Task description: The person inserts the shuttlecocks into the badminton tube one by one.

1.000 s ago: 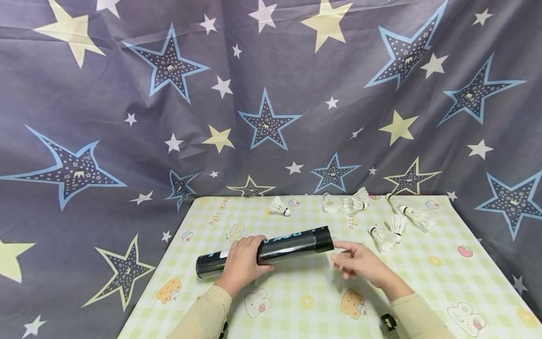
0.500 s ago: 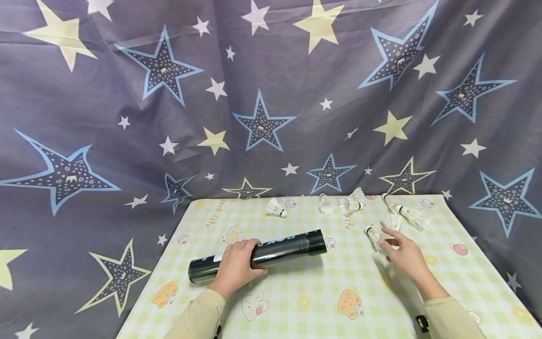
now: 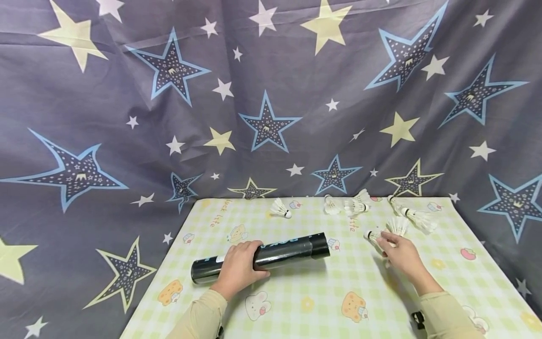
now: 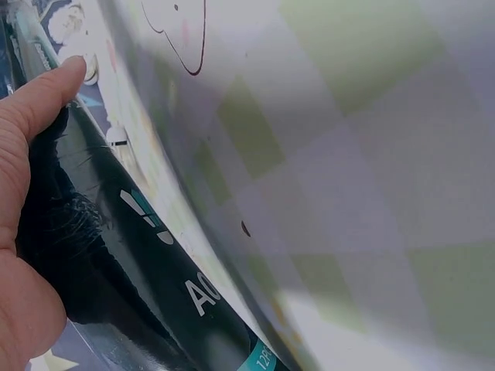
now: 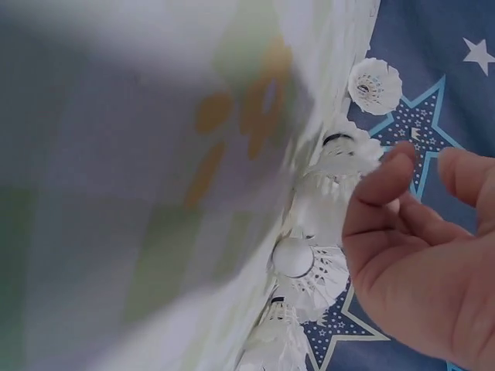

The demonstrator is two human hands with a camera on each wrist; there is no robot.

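From where I stand, the work looks only part done: the container is in hand, but the shuttlecocks lie outside it. The long, glossy black cylindrical tube with blue lettering (image 3: 285, 252) slants across the lower centre of the frame, over a cloth-covered bench checked in pale green and white (image 3: 319, 287). The person's left hand (image 3: 240, 269) has its fingers wrapped over the tube's left half, thumb along the near side. I can't see inside, so whether anything is in there already, I can't say; nor can I tell if the dark right end is capped.

Right of centre, the right hand (image 3: 401, 256) bends its fingers over the skirt of a white feathered shuttlecock with a black-banded base (image 3: 370, 235). Its wrist view shows thumb and forefinger parted, so I can't tell whether they pinch it.

Plenty remains loose: a neighbouring white shuttlecock (image 3: 398, 225) just beside that one, a pair (image 3: 419, 220) at the right, a bunch (image 3: 357, 206) farther back, and a lone white shuttlecock (image 3: 281, 208) behind the tube.
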